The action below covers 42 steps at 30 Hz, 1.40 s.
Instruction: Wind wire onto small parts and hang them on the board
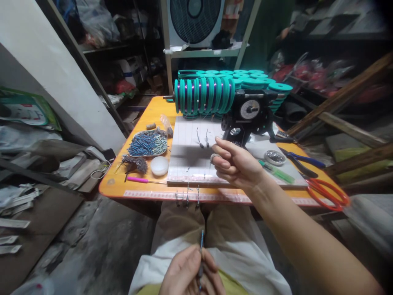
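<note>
Surface: orange surface (156,107), frame centre, in a cluttered workshop.
Done: wound teal bobbins (202,95) on winder (248,114).
Left hand (190,272): fingers pinched on thin sleeved wire (201,250), bottom centre.
Right hand (235,162): fingers loosely curled, holding nothing visible, above white mat (190,139).
Left: dish of blue sleeves (147,143) remains.

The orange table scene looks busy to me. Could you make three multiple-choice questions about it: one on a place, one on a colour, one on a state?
1. Where do the red-handled scissors lie?
A. the table's right end
B. the floor
C. the shelf

2. What colour are the spools on the winding machine?
A. yellow
B. teal
C. white

3. What is the left hand doing?
A. lying flat and open
B. pinching a thin blue sleeve
C. gripping the scissors

Answers: 1 A, they rest at the orange table edge, right side. 2 B, the flanges are teal. 3 B, the fingers close on the sleeve over the lap.
</note>
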Each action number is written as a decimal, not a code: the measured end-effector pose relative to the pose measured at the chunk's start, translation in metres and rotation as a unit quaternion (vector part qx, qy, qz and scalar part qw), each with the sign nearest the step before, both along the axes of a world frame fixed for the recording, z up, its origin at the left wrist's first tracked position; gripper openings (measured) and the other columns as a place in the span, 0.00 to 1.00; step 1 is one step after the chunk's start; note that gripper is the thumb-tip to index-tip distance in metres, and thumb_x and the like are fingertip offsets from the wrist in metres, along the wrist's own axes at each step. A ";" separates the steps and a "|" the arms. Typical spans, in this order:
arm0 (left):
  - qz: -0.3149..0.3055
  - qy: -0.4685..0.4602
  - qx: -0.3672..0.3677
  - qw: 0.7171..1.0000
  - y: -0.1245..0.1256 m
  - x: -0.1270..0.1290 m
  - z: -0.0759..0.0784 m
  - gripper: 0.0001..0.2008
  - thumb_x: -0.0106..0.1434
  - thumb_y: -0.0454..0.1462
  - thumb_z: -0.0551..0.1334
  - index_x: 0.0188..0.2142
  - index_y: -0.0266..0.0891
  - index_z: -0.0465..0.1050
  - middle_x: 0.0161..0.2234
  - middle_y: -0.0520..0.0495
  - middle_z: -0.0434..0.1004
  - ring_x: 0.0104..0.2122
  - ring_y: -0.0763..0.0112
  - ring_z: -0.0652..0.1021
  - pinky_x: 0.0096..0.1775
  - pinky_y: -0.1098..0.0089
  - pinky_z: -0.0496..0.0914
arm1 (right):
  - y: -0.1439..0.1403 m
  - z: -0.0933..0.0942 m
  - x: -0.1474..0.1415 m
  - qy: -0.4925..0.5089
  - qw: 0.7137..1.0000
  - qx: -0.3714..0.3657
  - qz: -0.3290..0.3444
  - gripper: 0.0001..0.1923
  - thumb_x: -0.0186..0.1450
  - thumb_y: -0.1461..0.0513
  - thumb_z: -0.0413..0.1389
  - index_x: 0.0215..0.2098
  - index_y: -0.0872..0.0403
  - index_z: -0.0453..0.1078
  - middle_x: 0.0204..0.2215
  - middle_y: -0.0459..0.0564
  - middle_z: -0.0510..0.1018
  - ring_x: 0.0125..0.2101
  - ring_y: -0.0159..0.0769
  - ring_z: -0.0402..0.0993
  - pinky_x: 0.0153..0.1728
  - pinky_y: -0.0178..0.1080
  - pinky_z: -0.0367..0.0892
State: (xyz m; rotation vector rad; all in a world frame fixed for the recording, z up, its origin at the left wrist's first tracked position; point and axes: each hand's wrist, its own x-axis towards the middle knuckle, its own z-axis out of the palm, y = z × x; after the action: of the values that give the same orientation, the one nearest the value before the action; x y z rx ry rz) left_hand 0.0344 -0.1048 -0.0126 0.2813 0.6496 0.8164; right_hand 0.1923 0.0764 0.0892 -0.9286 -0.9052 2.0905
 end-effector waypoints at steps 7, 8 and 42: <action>0.010 0.013 0.026 1.000 0.006 0.005 0.008 0.14 0.70 0.36 0.43 0.33 0.35 0.63 0.19 0.47 0.77 0.16 0.80 0.74 0.20 0.85 0.60 | 0.001 -0.001 0.001 0.002 1.000 0.009 0.000 0.23 0.64 0.51 0.43 0.24 0.59 0.38 0.12 0.38 0.56 0.07 0.16 0.36 0.10 0.26 0.31; 0.010 0.009 0.030 0.999 0.006 0.005 0.008 0.14 0.70 0.35 0.42 0.32 0.36 0.62 0.18 0.48 0.76 0.16 0.80 0.74 0.20 0.85 0.60 | 0.002 -0.001 0.001 0.003 1.000 0.008 -0.002 0.23 0.64 0.51 0.42 0.24 0.59 0.38 0.12 0.38 0.56 0.07 0.16 0.36 0.10 0.26 0.31; 0.065 0.239 0.422 0.872 0.141 0.036 0.067 0.14 0.67 0.45 0.53 0.31 0.38 0.63 0.23 0.56 0.62 0.24 0.82 0.64 0.30 0.76 0.60 | 0.002 0.017 0.023 -0.088 0.983 0.105 0.122 0.23 0.64 0.48 0.40 0.27 0.59 0.41 0.16 0.44 0.66 0.08 0.15 0.38 0.09 0.24 0.36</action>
State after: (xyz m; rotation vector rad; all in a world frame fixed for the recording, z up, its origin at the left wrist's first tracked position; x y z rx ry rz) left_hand 0.0704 0.0359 0.0544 1.2822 0.7440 1.1468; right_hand 0.2157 0.0781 0.1065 -0.9403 -1.3642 2.0846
